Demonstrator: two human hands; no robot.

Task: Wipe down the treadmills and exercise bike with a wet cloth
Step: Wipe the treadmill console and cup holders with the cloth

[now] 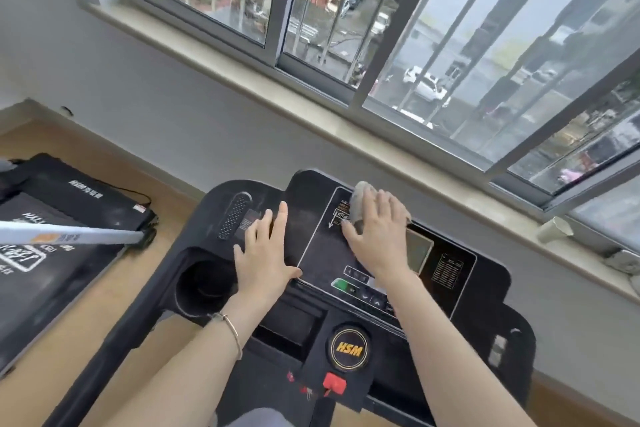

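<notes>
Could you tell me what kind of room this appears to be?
Probably an exercise room: a treadmill console, a second treadmill lying on the wooden floor, and an upper-floor window overlooking parked cars.

Most of the cloth (361,199) is hidden under the right hand (379,236), which also covers part of the display (419,249). The label (447,270) print at centre right is too small to read. The left edge cuts off the second treadmill (69,191).

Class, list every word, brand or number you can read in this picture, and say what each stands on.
"HSM": round badge on the treadmill console.
Print on the console panel: too small to read.
White lettering on the second treadmill: upside down, blurred, unreadable.
</notes>
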